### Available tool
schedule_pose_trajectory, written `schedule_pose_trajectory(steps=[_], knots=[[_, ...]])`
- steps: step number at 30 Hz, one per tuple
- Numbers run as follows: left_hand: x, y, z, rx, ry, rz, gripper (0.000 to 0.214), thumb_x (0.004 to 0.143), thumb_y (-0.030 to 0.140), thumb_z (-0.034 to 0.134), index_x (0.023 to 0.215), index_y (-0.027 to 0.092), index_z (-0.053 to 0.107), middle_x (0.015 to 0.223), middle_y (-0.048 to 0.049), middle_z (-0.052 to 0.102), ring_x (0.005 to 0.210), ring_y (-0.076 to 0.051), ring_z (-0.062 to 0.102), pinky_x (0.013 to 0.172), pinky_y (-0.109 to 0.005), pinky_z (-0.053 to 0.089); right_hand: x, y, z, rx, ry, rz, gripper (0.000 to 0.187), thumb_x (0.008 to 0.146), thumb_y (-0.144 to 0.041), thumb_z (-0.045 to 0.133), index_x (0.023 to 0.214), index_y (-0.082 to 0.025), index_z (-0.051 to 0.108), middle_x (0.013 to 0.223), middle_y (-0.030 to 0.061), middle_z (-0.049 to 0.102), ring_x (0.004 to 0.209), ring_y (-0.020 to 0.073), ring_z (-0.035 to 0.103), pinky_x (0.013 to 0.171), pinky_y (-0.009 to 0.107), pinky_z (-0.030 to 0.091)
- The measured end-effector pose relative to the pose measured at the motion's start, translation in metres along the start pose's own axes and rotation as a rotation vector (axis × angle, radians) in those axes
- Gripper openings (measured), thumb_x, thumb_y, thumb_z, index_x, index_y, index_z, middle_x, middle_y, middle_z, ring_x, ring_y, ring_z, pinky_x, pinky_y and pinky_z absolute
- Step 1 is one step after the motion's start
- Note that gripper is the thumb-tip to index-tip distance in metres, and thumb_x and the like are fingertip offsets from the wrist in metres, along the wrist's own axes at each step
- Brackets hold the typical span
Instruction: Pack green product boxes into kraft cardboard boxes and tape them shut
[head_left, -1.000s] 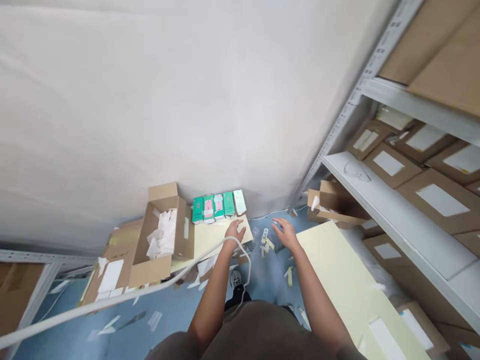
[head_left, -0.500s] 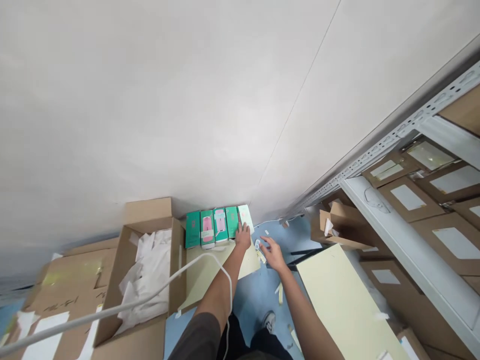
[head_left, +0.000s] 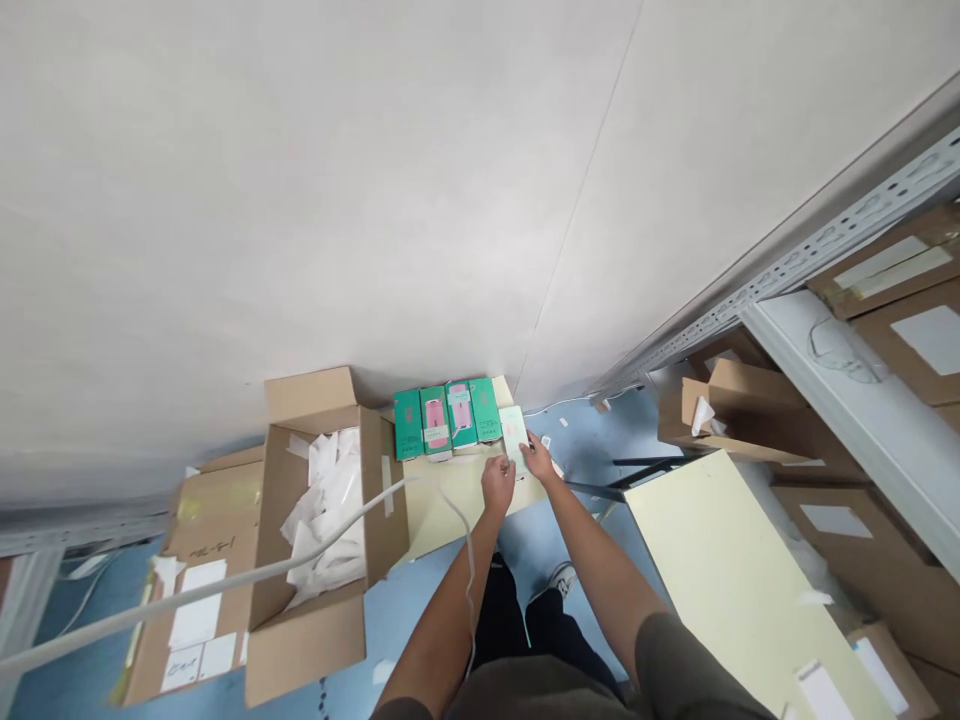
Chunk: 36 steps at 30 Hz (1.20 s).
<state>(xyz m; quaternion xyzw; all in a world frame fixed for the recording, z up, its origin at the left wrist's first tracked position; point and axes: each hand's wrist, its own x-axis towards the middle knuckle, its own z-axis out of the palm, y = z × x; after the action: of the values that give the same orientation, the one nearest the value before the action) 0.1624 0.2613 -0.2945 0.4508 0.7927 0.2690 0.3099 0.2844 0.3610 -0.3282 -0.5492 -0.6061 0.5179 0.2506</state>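
A pale mint-white small box (head_left: 514, 428) stands out from a row of green boxes on the cream tabletop (head_left: 442, 510). My right hand (head_left: 537, 458) grips its right side, fingers wrapped round the edge. At the lower left corner of the same box, my left hand (head_left: 498, 485) is closed, its fingertips pinched against it. To the left lie several green boxes, among them one with a pink picture (head_left: 436, 420) and a plain green one (head_left: 486, 408) nearest my hands.
An open carton (head_left: 384, 490) with white paper (head_left: 330, 510) stands left of the boxes. A white cable (head_left: 225, 580) crosses in front. On the right are a second cream tabletop (head_left: 735, 570) and a metal rack (head_left: 847, 350) with cartons. A wall rises behind.
The pale box has come away from the row, toward me. My right hand has moved from beside the table onto it, and my left hand has shifted to its lower corner. The view has shifted.
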Motion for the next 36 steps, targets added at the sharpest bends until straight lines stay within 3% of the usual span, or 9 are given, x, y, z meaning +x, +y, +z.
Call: schedule_pose_trajectory(steps=[3, 6, 9, 14, 19, 23, 28, 32, 36], knots=[[-0.005, 0.002, 0.006, -0.095, 0.033, -0.193, 0.039, 0.095, 0.036, 0.068, 0.127, 0.015, 0.078, 0.113, -0.0133, 0.079, 0.1, -0.026, 0.077, 0.095, -0.038, 0.06, -0.018, 0.011, 0.003, -0.01, 0.026, 0.06, 0.052, 0.093, -0.047, 0.061, 0.138, -0.025, 0.073, 0.133, 0.0106, 0.08, 0.124, 0.0316, 0.074, 0.117, 0.049, 0.054], [-0.008, 0.012, 0.009, -0.157, -0.041, -0.162, 0.042, 0.098, 0.031, 0.064, 0.133, 0.013, 0.076, 0.119, -0.0158, 0.079, 0.109, -0.027, 0.077, 0.097, -0.038, 0.061, -0.029, 0.009, 0.0, 0.006, 0.058, 0.073, 0.047, 0.092, -0.044, 0.062, 0.133, -0.025, 0.074, 0.127, 0.0094, 0.082, 0.122, 0.0303, 0.075, 0.116, 0.049, 0.054], [-0.017, 0.023, 0.008, -0.156, -0.086, -0.18, 0.044, 0.101, 0.029, 0.058, 0.137, 0.01, 0.076, 0.118, -0.0189, 0.08, 0.104, -0.028, 0.078, 0.091, -0.038, 0.063, -0.034, -0.003, -0.011, 0.03, 0.033, 0.061, 0.043, 0.089, -0.042, 0.063, 0.126, -0.026, 0.077, 0.12, 0.0079, 0.083, 0.114, 0.03, 0.077, 0.114, 0.052, 0.055], [-0.039, 0.046, -0.006, -0.152, -0.058, -0.095, 0.041, 0.1, 0.03, 0.058, 0.133, 0.016, 0.077, 0.115, -0.0138, 0.081, 0.106, -0.026, 0.078, 0.098, -0.039, 0.062, -0.055, -0.035, -0.041, 0.112, 0.014, -0.008, 0.037, 0.087, -0.038, 0.065, 0.118, -0.026, 0.079, 0.113, 0.0058, 0.084, 0.107, 0.028, 0.077, 0.109, 0.051, 0.058], [-0.061, 0.103, -0.02, -0.15, 0.017, 0.073, 0.04, 0.1, 0.033, 0.055, 0.129, 0.017, 0.078, 0.115, -0.0137, 0.08, 0.108, -0.026, 0.076, 0.102, -0.041, 0.06, -0.081, -0.078, -0.091, 0.196, 0.1, -0.089, 0.035, 0.088, -0.037, 0.068, 0.12, -0.027, 0.079, 0.108, 0.0045, 0.085, 0.106, 0.0284, 0.078, 0.104, 0.049, 0.061], [-0.082, 0.164, -0.013, -0.151, 0.034, 0.242, 0.038, 0.101, 0.038, 0.055, 0.121, 0.018, 0.079, 0.113, -0.0131, 0.079, 0.109, -0.027, 0.074, 0.103, -0.042, 0.06, -0.105, -0.099, -0.151, 0.287, 0.21, -0.13, 0.035, 0.089, -0.036, 0.071, 0.122, -0.027, 0.079, 0.112, 0.0044, 0.085, 0.108, 0.028, 0.078, 0.104, 0.048, 0.062], [-0.108, 0.247, 0.031, -0.134, -0.075, 0.44, 0.041, 0.102, 0.045, 0.056, 0.121, 0.017, 0.08, 0.115, -0.0133, 0.079, 0.114, -0.03, 0.074, 0.106, -0.042, 0.059, -0.148, -0.087, -0.253, 0.347, 0.427, -0.12, 0.037, 0.089, -0.035, 0.074, 0.126, -0.031, 0.077, 0.112, 0.0013, 0.085, 0.109, 0.0285, 0.079, 0.104, 0.048, 0.063], [-0.135, 0.315, 0.094, -0.085, -0.279, 0.569, 0.044, 0.101, 0.046, 0.059, 0.125, 0.016, 0.08, 0.113, -0.0143, 0.079, 0.109, -0.029, 0.074, 0.102, -0.043, 0.062, -0.196, -0.05, -0.338, 0.361, 0.622, -0.061, 0.037, 0.09, -0.032, 0.073, 0.126, -0.034, 0.077, 0.115, -0.0007, 0.085, 0.113, 0.0285, 0.079, 0.107, 0.047, 0.061], [-0.169, 0.37, 0.163, -0.079, -0.527, 0.645, 0.042, 0.101, 0.039, 0.06, 0.129, 0.015, 0.079, 0.123, -0.0156, 0.078, 0.112, -0.027, 0.075, 0.098, -0.038, 0.064, -0.252, -0.004, -0.404, 0.392, 0.852, 0.021, 0.041, 0.091, -0.03, 0.068, 0.131, -0.034, 0.075, 0.122, -0.0003, 0.084, 0.116, 0.0276, 0.078, 0.11, 0.047, 0.06]])
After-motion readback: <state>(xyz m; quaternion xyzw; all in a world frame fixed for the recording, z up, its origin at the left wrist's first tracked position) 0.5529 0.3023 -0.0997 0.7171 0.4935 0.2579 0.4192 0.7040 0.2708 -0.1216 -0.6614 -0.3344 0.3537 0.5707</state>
